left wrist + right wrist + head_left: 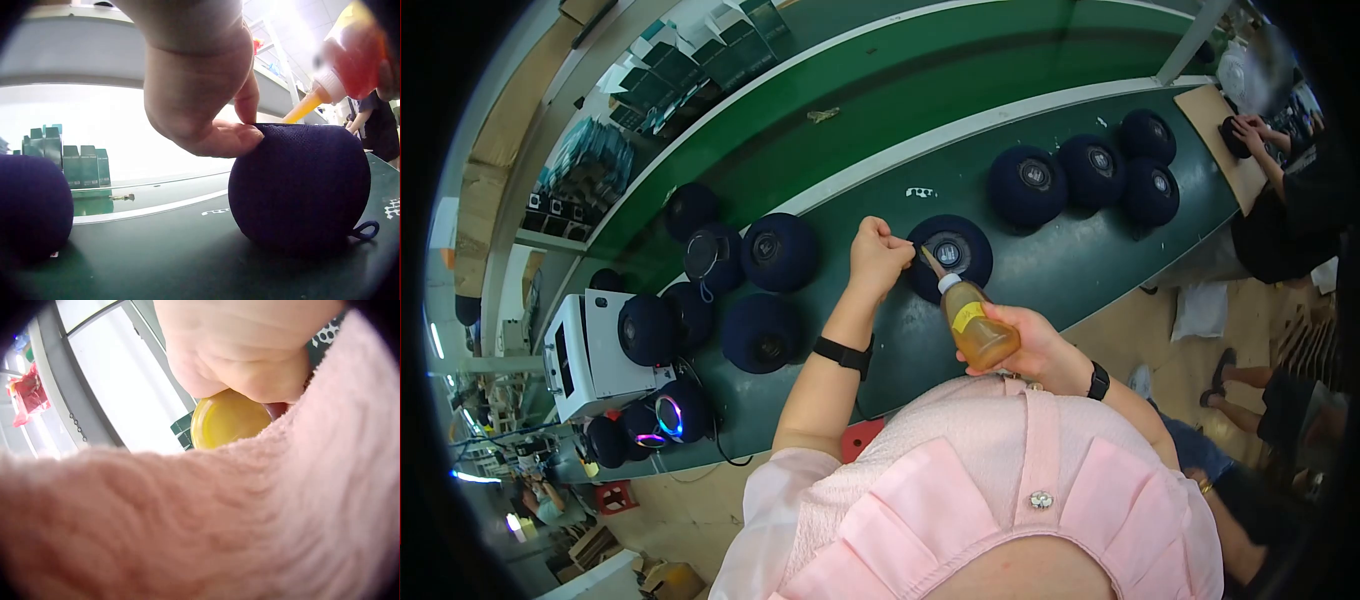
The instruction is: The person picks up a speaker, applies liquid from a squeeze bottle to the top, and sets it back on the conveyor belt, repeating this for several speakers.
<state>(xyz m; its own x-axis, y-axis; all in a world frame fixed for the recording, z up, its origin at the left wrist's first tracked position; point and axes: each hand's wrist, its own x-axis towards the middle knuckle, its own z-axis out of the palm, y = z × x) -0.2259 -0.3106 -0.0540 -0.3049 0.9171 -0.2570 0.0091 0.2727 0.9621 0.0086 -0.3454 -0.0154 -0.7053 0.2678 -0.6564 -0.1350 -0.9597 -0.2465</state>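
Observation:
A round dark-blue fabric-covered speaker (974, 268) sits on the green bench in front of the person, its round end with a label facing up. At its upper rim, the left hand (878, 262) pinches the edge of the fabric cover (300, 187) between thumb and finger. The right hand (1045, 352) grips a clear squeeze bottle (974, 322) of amber liquid, tilted with its nozzle down at the rim, close beside the left fingertips. In the left wrist view the nozzle (302, 109) touches down behind the top edge. The right wrist view shows the bottle's yellow base (228, 422) below the palm.
More speakers (780, 252) stand to the left, and several others (1026, 188) to the right. A white machine (605, 350) and lit speakers (683, 412) are at the far left. Boxes (670, 68) line a shelf behind. Another person (1285, 190) works at the bench's right end.

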